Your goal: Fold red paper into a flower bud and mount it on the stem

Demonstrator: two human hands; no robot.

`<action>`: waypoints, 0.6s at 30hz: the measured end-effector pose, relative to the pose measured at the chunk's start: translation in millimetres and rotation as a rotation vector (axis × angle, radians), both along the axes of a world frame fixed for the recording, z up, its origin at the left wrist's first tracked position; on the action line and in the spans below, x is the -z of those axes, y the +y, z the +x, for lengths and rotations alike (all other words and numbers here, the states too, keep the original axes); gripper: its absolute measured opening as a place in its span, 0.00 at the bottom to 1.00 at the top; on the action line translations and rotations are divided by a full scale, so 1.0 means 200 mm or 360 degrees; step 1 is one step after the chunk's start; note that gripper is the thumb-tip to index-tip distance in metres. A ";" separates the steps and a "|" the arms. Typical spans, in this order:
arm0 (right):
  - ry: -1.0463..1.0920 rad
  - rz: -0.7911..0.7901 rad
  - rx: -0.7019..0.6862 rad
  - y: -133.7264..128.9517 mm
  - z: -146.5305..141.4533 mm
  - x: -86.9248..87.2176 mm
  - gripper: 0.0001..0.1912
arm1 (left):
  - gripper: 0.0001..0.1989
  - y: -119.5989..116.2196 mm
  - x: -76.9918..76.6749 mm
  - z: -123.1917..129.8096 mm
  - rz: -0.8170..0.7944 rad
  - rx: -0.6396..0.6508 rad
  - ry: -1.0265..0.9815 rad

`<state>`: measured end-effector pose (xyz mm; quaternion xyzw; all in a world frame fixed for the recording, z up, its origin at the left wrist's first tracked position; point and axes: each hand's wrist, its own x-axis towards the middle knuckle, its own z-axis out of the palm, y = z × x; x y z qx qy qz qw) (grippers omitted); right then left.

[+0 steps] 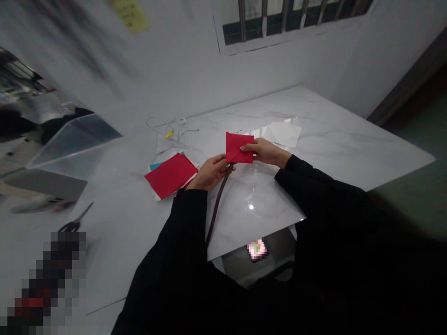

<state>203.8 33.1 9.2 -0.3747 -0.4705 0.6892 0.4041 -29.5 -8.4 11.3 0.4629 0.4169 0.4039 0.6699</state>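
Observation:
A small red paper envelope with crossing fold lines is held up over the white marbled table. My right hand is closed on its right side, with the thumb lying across the front. At the lower left corner, my left hand grips the envelope's edge, its fingers partly behind the paper. A dark brown cord-like strip runs from just below the envelope down past my left sleeve. Left of my left hand lies a stack of coloured paper with a red sheet on top.
White paper lies on the table at back right. A thin white cable and a yellow bit lie near the wall. Scissors are at the left. A clear panel stands farther left. A barred window is above.

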 end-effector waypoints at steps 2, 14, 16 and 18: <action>0.0057 -0.0022 0.0044 0.02 0.01 0.02 0.11 | 0.14 0.00 -0.01 -0.02 -0.0009 0.0057 0.0052; 0.0070 -0.0030 0.0172 0.05 0.00 0.05 0.09 | 0.16 -0.05 0.02 -0.02 -0.0038 0.0027 0.0118; 0.0098 -0.0026 0.0129 0.04 0.00 0.05 0.10 | 0.16 -0.06 0.02 -0.02 -0.0025 -0.0010 0.0115; 0.0131 -0.0037 0.0084 0.03 0.00 0.04 0.12 | 0.17 -0.08 0.02 -0.02 -0.0006 -0.0059 0.0117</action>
